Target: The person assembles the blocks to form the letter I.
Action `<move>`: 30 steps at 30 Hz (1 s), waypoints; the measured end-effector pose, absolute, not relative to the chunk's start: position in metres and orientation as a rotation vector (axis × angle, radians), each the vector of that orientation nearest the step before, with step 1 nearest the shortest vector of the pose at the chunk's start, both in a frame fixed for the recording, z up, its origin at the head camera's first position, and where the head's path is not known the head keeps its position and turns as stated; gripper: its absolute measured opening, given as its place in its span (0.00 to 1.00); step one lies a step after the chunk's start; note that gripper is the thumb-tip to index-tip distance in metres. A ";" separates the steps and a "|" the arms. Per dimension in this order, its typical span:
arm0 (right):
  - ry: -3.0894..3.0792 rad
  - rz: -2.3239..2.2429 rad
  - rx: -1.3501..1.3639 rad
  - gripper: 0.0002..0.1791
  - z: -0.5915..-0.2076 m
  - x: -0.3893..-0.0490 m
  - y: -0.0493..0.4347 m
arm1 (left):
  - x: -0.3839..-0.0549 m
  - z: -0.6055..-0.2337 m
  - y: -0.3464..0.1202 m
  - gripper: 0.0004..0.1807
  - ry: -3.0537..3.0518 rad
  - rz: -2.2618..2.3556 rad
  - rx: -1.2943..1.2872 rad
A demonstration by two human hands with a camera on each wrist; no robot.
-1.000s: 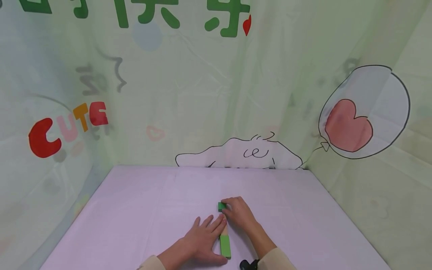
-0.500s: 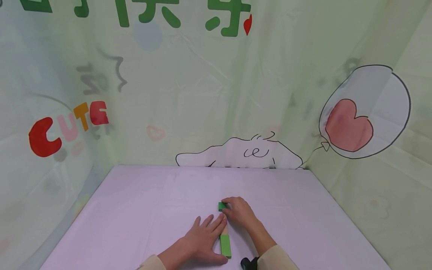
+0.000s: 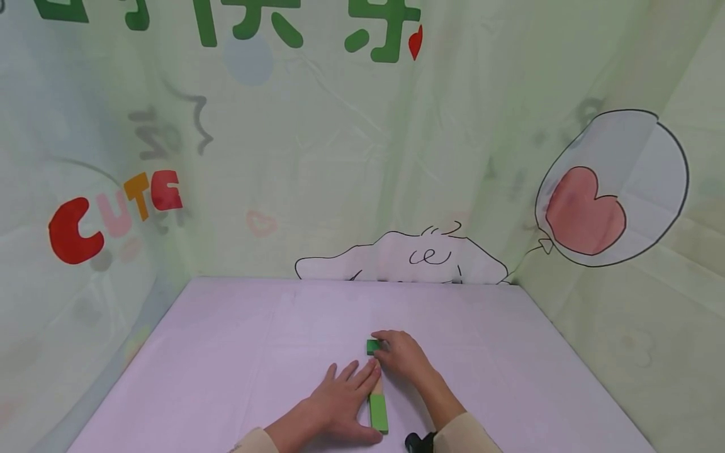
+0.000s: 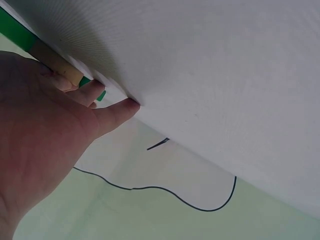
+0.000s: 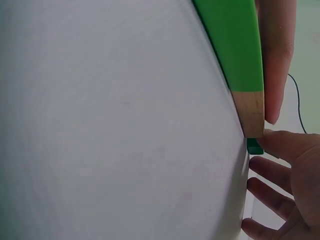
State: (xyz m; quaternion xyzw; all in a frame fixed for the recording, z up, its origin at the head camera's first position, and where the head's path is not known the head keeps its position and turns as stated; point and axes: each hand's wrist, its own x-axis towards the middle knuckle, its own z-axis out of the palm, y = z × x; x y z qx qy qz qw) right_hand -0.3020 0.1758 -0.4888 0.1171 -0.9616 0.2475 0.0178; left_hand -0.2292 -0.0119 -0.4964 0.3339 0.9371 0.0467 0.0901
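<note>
In the head view a light green block (image 3: 378,414) lies lengthwise on the table, with a bare-wood piece (image 3: 376,385) at its far end. A small dark green block (image 3: 371,347) stands beyond them. My left hand (image 3: 344,406) lies beside the row with fingers spread, its thumb at the near end and index fingertip by the wood. The right hand (image 3: 402,356) pinches the dark green block between thumb and fingers. The right wrist view shows the right thumb (image 5: 286,143) against the dark green block (image 5: 255,146), close to the wood; other fingertips meet the table.
A pale lilac table (image 3: 243,340) extends around both hands. Printed cloth walls (image 3: 340,157) enclose it at the back and sides. A black object (image 3: 418,442) sits by the right sleeve at the front.
</note>
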 end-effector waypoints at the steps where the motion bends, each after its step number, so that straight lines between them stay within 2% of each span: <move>1: -2.981 0.807 0.356 0.22 -0.489 -0.301 0.177 | -0.229 -0.496 -0.012 0.58 2.782 0.144 0.990; 5: -2.919 0.970 0.335 0.25 -0.491 -0.299 0.185 | -0.230 -0.494 -0.011 0.58 2.773 0.149 0.984; 15: -2.823 1.215 0.264 0.22 -0.498 -0.292 0.197 | -0.233 -0.497 -0.011 0.59 2.759 0.166 0.981; 30: -2.893 1.061 0.400 0.17 -0.499 -0.292 0.191 | -0.232 -0.498 -0.014 0.58 2.760 0.183 0.997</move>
